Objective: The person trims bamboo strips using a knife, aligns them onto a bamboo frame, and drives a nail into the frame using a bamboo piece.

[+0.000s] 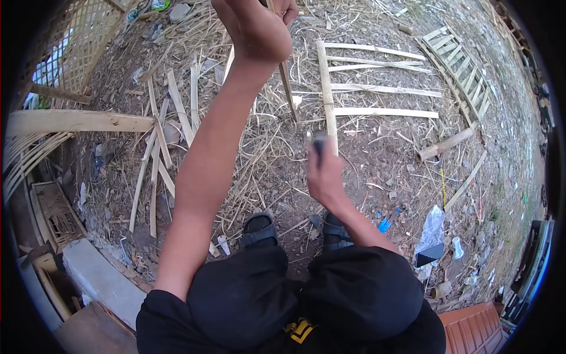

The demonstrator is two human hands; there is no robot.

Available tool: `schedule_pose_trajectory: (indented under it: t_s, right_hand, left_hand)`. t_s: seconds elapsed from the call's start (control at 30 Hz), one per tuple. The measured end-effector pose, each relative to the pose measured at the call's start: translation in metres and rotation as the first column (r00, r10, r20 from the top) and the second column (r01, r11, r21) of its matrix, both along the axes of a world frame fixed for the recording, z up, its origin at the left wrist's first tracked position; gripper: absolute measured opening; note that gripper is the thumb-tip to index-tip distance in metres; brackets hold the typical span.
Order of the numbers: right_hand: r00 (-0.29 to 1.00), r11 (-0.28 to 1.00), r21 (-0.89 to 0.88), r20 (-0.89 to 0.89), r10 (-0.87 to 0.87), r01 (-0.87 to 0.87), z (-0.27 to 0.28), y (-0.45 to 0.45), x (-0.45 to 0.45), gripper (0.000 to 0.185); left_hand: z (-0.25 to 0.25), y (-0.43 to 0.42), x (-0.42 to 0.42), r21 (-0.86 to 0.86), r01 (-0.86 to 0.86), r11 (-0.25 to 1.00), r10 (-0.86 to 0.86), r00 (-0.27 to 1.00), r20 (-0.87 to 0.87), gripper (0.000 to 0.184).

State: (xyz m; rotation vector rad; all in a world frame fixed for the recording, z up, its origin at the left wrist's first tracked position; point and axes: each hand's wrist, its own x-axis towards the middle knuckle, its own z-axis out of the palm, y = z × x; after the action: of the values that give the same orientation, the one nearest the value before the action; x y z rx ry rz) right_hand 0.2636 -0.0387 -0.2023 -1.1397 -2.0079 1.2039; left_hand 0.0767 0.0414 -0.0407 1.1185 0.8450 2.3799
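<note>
Raised at the top middle, my left hand (259, 26) is closed around a thin wooden strip (289, 91), whose lower end slants down towards the ground. My right hand (326, 180), lower and nearer my knees, is wrapped round a dark-handled tool (319, 146); motion blur hides its kind. Beyond that hand lies a comb-like bamboo frame: one long upright strip (327, 94) with several pale slats (383, 89) reaching right from it. The upright's near end passes behind my right hand.
Loose bamboo strips (154, 189) lie at left near a wooden beam (82, 121). To the right are a slatted bamboo panel (460, 65), a bamboo tube (445, 143), a blue-handled tool (385, 225) and a dark flat object (429, 255). A concrete block (100, 274) sits lower left.
</note>
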Motion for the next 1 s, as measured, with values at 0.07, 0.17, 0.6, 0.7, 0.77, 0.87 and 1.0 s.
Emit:
schedule_pose_trajectory:
  t_s: [0.07, 0.17, 0.6, 0.7, 0.77, 0.87, 1.0]
  right_hand:
    - [0.963, 0.998, -0.032, 0.262, 0.062, -0.056, -0.050, 0.003, 0.004, 0.026]
    - [0.986, 0.717, -0.686, -0.170, 0.004, -0.121, -0.037, 0.017, 0.009, 0.020]
    - [0.883, 0.983, 0.182, -0.466, 0.060, 0.029, 0.008, 0.004, 0.013, 0.027]
    - [0.937, 0.994, -0.104, 0.344, 0.054, -0.019, -0.066, -0.005, 0.018, 0.035]
    - [0.981, 0.949, -0.291, 0.184, -0.066, 0.119, -0.065, -0.006, 0.032, 0.038]
    - [0.969, 0.831, -0.553, -0.165, -0.182, 0.062, -0.012, 0.004, 0.028, 0.036]
    - [0.951, 0.909, -0.414, -0.262, -0.165, 0.044, -0.004, 0.008, 0.023, 0.029]
  left_hand:
    - [-0.004, 0.003, 0.000, 0.040, 0.048, 0.998, -0.048, 0.999, 0.017, 0.055]
    - [-0.002, 0.002, -0.003, 0.016, 0.014, 1.000, -0.013, 0.999, -0.042, 0.051]
    - [-0.010, -0.005, -0.011, 0.014, 0.029, 0.999, -0.029, 1.000, -0.007, 0.056]
    - [-0.012, -0.008, -0.012, 0.060, 0.012, 0.998, -0.010, 0.999, -0.034, 0.057]
    - [-0.017, -0.009, -0.023, 0.097, 0.034, 0.995, -0.022, 0.992, -0.122, 0.059]
    - [-0.010, -0.022, -0.036, 0.078, 0.072, 0.994, -0.060, 0.987, -0.146, 0.056]
    - [-0.010, -0.039, -0.037, -0.020, -0.136, 0.990, 0.130, 0.973, -0.189, 0.064]
